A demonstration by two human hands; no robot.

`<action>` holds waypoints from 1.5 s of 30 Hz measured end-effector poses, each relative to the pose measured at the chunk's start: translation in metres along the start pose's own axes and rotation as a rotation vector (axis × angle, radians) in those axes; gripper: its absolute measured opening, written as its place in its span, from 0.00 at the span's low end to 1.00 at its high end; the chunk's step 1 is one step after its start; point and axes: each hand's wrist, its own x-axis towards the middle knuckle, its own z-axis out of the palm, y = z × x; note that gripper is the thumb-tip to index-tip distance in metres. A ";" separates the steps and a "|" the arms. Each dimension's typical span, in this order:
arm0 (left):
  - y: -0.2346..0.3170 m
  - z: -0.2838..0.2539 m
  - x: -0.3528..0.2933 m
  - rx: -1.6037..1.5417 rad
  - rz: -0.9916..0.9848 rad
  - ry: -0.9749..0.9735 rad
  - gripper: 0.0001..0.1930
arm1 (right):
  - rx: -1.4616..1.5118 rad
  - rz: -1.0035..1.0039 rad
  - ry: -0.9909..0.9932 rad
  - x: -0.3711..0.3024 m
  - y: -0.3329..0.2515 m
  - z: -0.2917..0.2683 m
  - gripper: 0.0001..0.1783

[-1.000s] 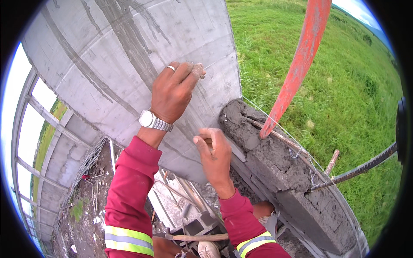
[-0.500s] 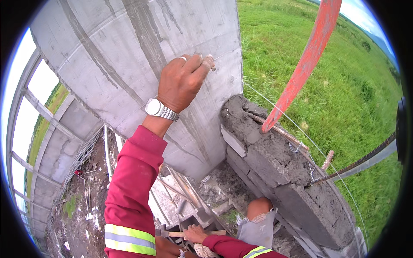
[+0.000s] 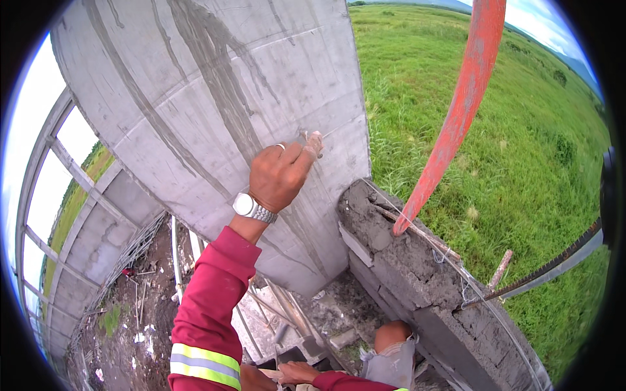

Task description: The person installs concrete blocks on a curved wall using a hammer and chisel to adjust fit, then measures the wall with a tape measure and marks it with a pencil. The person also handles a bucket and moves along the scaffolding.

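Observation:
My left hand (image 3: 280,173), with a watch on its wrist, is raised against a grey concrete column face (image 3: 195,117). Its fingers are curled in a pinch; a whitish wrap covers one fingertip. A small dark spot shows on the concrete beside that tip, but whatever the pinch holds is too small to name. Low in the view, near my knee, my right hand (image 3: 298,372) is closed around the wooden handle of a hammer (image 3: 271,375). The hammer's head is hard to make out now; the earlier frame shows it left of the hand.
A block wall (image 3: 417,280) topped with rough mortar adjoins the column on the right. From it rise a red curved bar (image 3: 456,124) and a ribbed steel bar (image 3: 541,274); a thin wire (image 3: 502,335) runs along it. Debris-strewn ground (image 3: 124,326) lies below left.
The whole view has shifted, so the column and wall sit lower in the picture. My left hand stays at the column; my right hand with the hammer appears nearer the lower edge.

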 end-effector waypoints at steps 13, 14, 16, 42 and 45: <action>-0.004 0.001 0.002 -0.122 -0.090 -0.006 0.13 | 0.832 0.140 0.793 -0.102 -0.091 -0.164 0.25; -0.005 0.001 0.001 -0.125 -0.091 -0.013 0.12 | 0.898 -0.023 0.936 -0.103 -0.092 -0.176 0.21; -0.005 0.001 0.001 -0.123 -0.097 -0.023 0.10 | 0.824 -0.241 1.204 -0.098 -0.093 -0.207 0.18; -0.002 0.006 -0.001 -0.118 -0.158 0.011 0.13 | 0.438 -0.961 1.860 -0.034 -0.155 -0.365 0.10; -0.001 0.005 -0.001 -0.112 -0.153 0.011 0.13 | 0.316 -0.708 1.893 -0.027 -0.148 -0.374 0.11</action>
